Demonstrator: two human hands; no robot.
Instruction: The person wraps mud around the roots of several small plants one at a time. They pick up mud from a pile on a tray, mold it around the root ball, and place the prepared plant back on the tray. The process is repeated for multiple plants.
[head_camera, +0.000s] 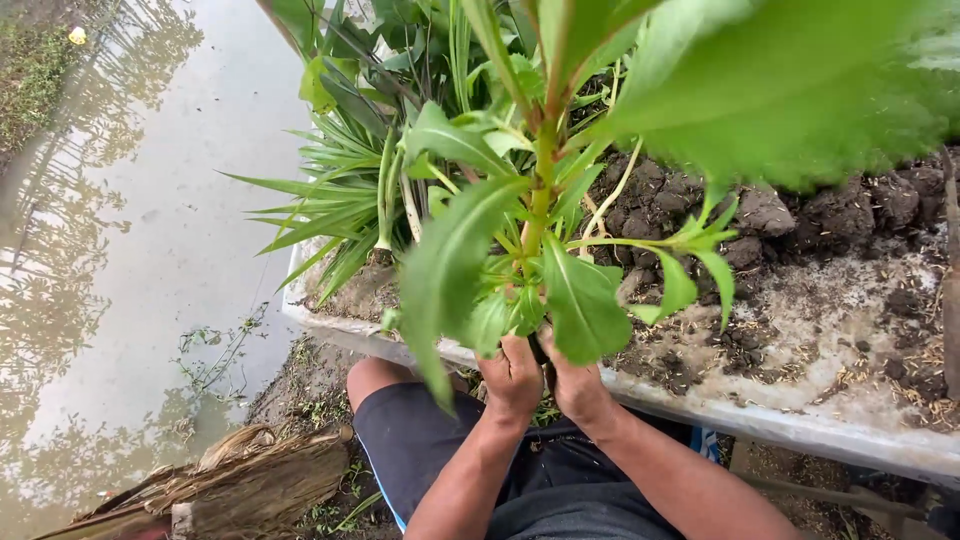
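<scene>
left hand (512, 375): wrapped round the plant stem (541, 190)
right hand (578, 385): gripping the same stem, by the trough's (800, 425) near edge

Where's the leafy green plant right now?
Centre of the head view: the leafy green plant is upright, gripped at its base by the left hand and right hand.

Both hands, left hand (512, 378) and right hand (578, 388), grip a leafy green plant (541, 200) near a soil-filled trough (800, 425); muddy water (150, 230) lies left.
</scene>
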